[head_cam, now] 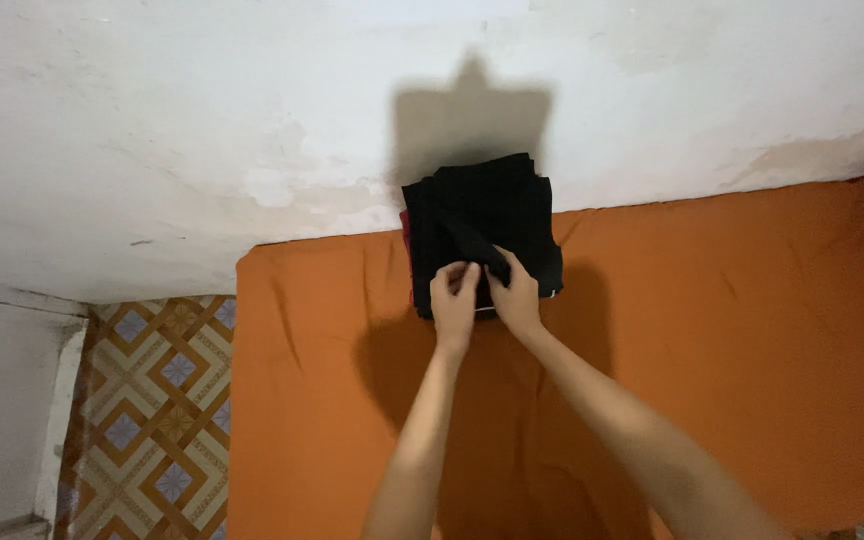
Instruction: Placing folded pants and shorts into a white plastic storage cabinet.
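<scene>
The folded black cloth garment [482, 225] lies on the orange-sheeted bed [732, 350], against the wall [202, 120] behind; the patterned tile floor [152, 420] lies left.

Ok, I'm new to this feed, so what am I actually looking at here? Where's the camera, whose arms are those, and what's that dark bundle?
There is no machine: the picture comes from one camera worn on a person's head, looking down at their own two bare arms. The left hand and the right hand meet at the near edge of a folded black garment, and both pinch a flap of its cloth. A strip of red cloth shows beneath its left side. The garment lies on an orange sheet spread over what looks like a mattress pushed against a worn white wall. To the left is a patterned tile floor. The dark shape on the wall above the bundle is only a shadow.
</scene>
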